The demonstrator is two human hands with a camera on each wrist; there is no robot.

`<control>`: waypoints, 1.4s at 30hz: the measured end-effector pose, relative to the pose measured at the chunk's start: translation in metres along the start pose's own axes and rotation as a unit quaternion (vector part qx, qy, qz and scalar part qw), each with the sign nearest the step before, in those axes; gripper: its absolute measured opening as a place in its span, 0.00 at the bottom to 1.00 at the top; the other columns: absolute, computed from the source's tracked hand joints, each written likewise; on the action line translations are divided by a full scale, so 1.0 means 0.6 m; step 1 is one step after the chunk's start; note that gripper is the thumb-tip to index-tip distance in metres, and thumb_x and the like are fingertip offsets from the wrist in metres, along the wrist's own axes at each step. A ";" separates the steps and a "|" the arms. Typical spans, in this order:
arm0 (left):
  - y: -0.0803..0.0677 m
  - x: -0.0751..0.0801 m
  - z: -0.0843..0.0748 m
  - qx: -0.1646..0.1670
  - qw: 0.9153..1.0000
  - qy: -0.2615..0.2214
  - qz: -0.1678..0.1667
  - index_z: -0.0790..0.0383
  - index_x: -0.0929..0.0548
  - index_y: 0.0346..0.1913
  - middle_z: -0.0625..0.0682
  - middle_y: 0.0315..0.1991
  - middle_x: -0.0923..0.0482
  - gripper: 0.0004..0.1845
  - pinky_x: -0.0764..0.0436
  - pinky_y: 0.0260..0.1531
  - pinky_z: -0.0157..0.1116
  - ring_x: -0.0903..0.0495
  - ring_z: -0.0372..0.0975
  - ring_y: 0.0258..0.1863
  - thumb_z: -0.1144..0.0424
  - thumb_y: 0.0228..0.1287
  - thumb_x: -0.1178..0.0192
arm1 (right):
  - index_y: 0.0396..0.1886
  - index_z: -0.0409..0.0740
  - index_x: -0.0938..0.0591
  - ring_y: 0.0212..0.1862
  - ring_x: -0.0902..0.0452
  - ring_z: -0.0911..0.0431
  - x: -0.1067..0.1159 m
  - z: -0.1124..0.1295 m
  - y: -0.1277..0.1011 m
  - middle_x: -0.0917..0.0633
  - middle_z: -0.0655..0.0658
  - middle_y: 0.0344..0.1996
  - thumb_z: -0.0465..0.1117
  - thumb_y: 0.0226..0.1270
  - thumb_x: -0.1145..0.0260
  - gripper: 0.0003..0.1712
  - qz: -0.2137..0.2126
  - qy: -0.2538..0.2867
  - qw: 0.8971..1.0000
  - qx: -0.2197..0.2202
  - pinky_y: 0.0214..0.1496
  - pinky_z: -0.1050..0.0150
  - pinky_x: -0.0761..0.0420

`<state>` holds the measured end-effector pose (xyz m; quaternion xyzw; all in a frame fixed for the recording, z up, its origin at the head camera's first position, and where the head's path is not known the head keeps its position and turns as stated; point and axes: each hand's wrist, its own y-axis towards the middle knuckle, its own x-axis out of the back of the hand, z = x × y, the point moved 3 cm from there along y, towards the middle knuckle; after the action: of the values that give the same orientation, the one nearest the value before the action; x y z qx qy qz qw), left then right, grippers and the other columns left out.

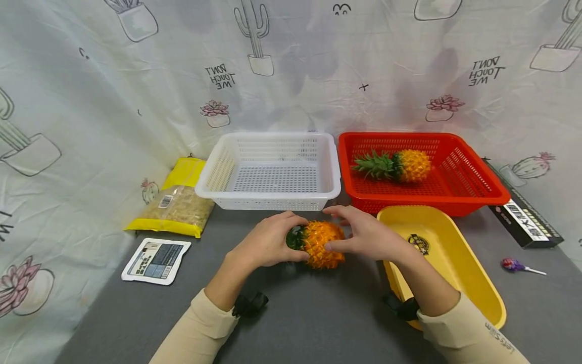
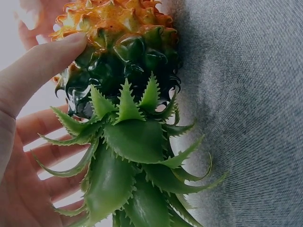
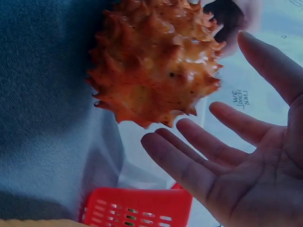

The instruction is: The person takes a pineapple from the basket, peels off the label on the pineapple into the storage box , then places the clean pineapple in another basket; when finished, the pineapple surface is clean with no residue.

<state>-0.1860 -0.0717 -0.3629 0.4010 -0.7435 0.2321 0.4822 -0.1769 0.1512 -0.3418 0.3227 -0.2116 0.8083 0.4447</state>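
Note:
An artificial pineapple [image 1: 324,243], orange with a glossy green end and spiky leaves, lies on its side on the grey table. My left hand [image 1: 272,240] curves round its green end, the thumb on the skin in the left wrist view and the fingers behind the leaves [image 2: 128,161]. At the orange end, my right hand [image 1: 364,233] spreads its fingers and thumb around the base. The right wrist view has these fingers [image 3: 184,170] loosely extended beside the orange spikes, holding nothing. A second pineapple [image 1: 413,166] lies in the red basket [image 1: 473,199].
Behind the hands stands a white basket [image 1: 268,194]. A yellow tray [image 1: 482,298] lies under my right forearm. On the left are a yellow bag [image 1: 182,202] and a flat white package [image 1: 156,261]. Farther right lie a black box [image 1: 527,222] and a lollipop [image 1: 513,264].

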 end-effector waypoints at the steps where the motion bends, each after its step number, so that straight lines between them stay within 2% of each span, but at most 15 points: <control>1: 0.000 0.000 0.000 -0.002 1.000 0.000 -0.001 0.54 0.20 0.66 0.48 0.58 0.19 0.37 0.19 0.58 0.47 0.18 0.44 0.55 0.44 0.55 0.23 | 0.74 0.42 0.29 0.65 0.24 0.37 -0.003 0.000 0.001 0.24 0.35 0.68 0.53 0.64 0.25 0.43 0.002 -0.002 1.000 0.001 0.64 0.40 0.20; 7: 0.002 0.000 0.001 -0.005 1.000 -0.004 -0.004 0.54 0.19 0.66 0.48 0.58 0.19 0.37 0.19 0.58 0.47 0.18 0.43 0.56 0.44 0.55 0.22 | 0.72 0.42 0.26 0.54 0.22 0.49 -0.019 0.001 0.010 0.20 0.39 0.61 0.52 0.62 0.23 0.42 0.002 -0.043 0.999 0.010 0.59 0.47 0.18; 11: 0.003 -0.001 0.003 -0.004 1.000 -0.010 -0.007 0.54 0.19 0.66 0.47 0.58 0.19 0.37 0.19 0.59 0.46 0.18 0.43 0.56 0.44 0.54 0.22 | 0.72 0.41 0.26 0.49 0.23 0.52 -0.028 0.004 0.016 0.21 0.39 0.58 0.51 0.60 0.22 0.43 0.004 -0.063 0.998 0.006 0.53 0.54 0.18; 23: 0.007 0.004 0.007 0.007 1.000 -0.022 0.009 0.54 0.20 0.68 0.49 0.62 0.20 0.38 0.21 0.63 0.48 0.20 0.44 0.60 0.43 0.56 0.23 | 0.74 0.43 0.28 0.50 0.23 0.52 -0.035 -0.002 0.019 0.22 0.40 0.57 0.54 0.54 0.18 0.50 0.003 -0.080 0.997 -0.002 0.54 0.52 0.16; 32: 0.005 0.013 0.012 0.005 0.999 -0.032 0.018 0.52 0.21 0.69 0.48 0.63 0.20 0.38 0.21 0.64 0.48 0.20 0.44 0.61 0.43 0.57 0.24 | 0.70 0.44 0.26 0.48 0.23 0.52 -0.041 0.006 0.023 0.21 0.42 0.55 0.52 0.49 0.16 0.49 -0.013 -0.106 0.994 0.001 0.52 0.54 0.16; 38: 0.005 0.023 0.010 -0.026 0.999 -0.039 0.019 0.56 0.20 0.68 0.51 0.63 0.19 0.35 0.21 0.63 0.48 0.20 0.45 0.61 0.46 0.60 0.25 | 0.66 0.44 0.24 0.43 0.23 0.53 -0.039 0.007 0.018 0.20 0.42 0.52 0.52 0.47 0.17 0.45 -0.015 -0.119 0.993 -0.008 0.45 0.57 0.17; 42: 0.001 0.037 0.014 -0.043 0.998 -0.045 0.003 0.58 0.19 0.66 0.52 0.62 0.18 0.32 0.21 0.63 0.50 0.19 0.47 0.61 0.48 0.62 0.27 | 0.65 0.46 0.23 0.43 0.23 0.54 -0.037 0.005 0.010 0.19 0.44 0.50 0.53 0.47 0.17 0.45 -0.010 -0.119 0.993 -0.017 0.45 0.57 0.18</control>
<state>-0.1958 -0.0858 -0.3466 0.3878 -0.7748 0.1827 0.4646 -0.1722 0.1332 -0.3557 0.4106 -0.2737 0.7561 0.4299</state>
